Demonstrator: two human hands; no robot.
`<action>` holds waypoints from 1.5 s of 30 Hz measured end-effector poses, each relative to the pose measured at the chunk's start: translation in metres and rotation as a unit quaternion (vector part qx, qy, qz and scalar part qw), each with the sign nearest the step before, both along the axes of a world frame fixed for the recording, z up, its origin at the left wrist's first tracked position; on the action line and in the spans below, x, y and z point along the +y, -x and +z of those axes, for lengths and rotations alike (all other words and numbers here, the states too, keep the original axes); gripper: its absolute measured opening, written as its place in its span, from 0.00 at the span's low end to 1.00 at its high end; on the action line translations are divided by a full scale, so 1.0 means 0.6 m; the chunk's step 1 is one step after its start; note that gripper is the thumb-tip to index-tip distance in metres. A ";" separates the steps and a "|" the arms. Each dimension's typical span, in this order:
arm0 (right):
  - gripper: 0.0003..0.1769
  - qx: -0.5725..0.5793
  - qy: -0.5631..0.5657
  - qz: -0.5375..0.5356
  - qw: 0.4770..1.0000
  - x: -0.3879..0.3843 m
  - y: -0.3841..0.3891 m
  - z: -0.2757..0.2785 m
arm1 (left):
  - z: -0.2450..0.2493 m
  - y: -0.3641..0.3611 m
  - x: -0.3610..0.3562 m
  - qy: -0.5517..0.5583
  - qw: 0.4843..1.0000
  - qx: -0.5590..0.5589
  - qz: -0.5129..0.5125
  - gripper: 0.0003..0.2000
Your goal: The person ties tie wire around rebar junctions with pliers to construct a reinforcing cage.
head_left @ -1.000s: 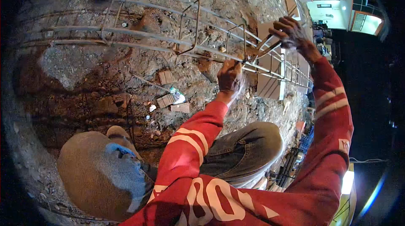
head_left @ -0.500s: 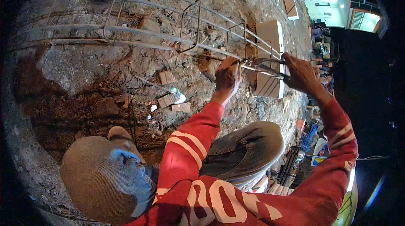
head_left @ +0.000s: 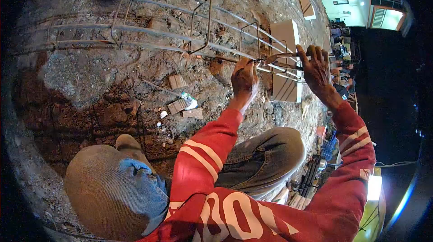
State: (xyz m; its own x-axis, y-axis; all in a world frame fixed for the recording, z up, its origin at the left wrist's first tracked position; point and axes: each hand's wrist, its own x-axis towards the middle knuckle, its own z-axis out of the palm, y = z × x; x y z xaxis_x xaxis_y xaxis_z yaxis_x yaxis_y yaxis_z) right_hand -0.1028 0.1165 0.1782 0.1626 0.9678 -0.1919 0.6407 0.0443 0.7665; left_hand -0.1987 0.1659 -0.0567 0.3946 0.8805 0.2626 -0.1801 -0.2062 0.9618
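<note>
A long cage of steel rebar [head_left: 158, 45] with square stirrups [head_left: 209, 24] stretches across the upper half of the view. My left hand [head_left: 245, 81] is closed round the lower bar near its right end, beside a stirrup joint. My right hand [head_left: 318, 70] holds a pair of pincers [head_left: 280, 58] by the handles, its fingers partly lifted and spread along them. The jaws of the pincers meet the joint just beyond my left fingertips. Any tie wire there is too small to make out.
A pale block [head_left: 293, 90] lies under the cage's right end. Broken brick pieces [head_left: 177, 81] and a crumpled plastic wrapper [head_left: 190, 101] rest on rough soil. My bent knees [head_left: 112, 192] are close below. Several people [head_left: 345, 66] sit far right, near a lit building [head_left: 347, 0].
My right hand has shifted slightly up and left, its fingers now more spread, and the pincers have turned with it. My left hand stays at the same joint.
</note>
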 end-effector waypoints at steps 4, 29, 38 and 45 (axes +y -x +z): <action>0.30 0.081 0.053 -0.089 0.991 -0.014 -0.013 0.014 | 0.022 0.015 -0.027 0.046 0.994 0.047 0.085 0.07; 0.18 0.105 0.128 -0.092 0.982 0.019 -0.024 0.041 | 0.113 -0.058 -0.059 0.649 0.659 -0.284 -0.252 0.25; 0.22 0.114 0.116 -0.009 0.987 0.027 -0.036 0.031 | 0.135 -0.076 -0.049 0.724 0.539 -0.364 -0.228 0.23; 0.18 0.185 0.110 -0.027 0.976 0.029 -0.051 0.032 | 0.147 -0.068 -0.046 0.746 0.489 -0.381 -0.243 0.20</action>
State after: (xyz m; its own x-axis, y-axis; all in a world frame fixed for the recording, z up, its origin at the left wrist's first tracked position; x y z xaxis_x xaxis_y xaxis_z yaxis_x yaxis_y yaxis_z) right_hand -0.0724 0.1338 0.1972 0.0923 0.8889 -0.4488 0.8782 0.1397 0.4573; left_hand -0.1577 0.1385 0.0316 0.9404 0.1677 -0.2959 -0.2832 0.8679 -0.4081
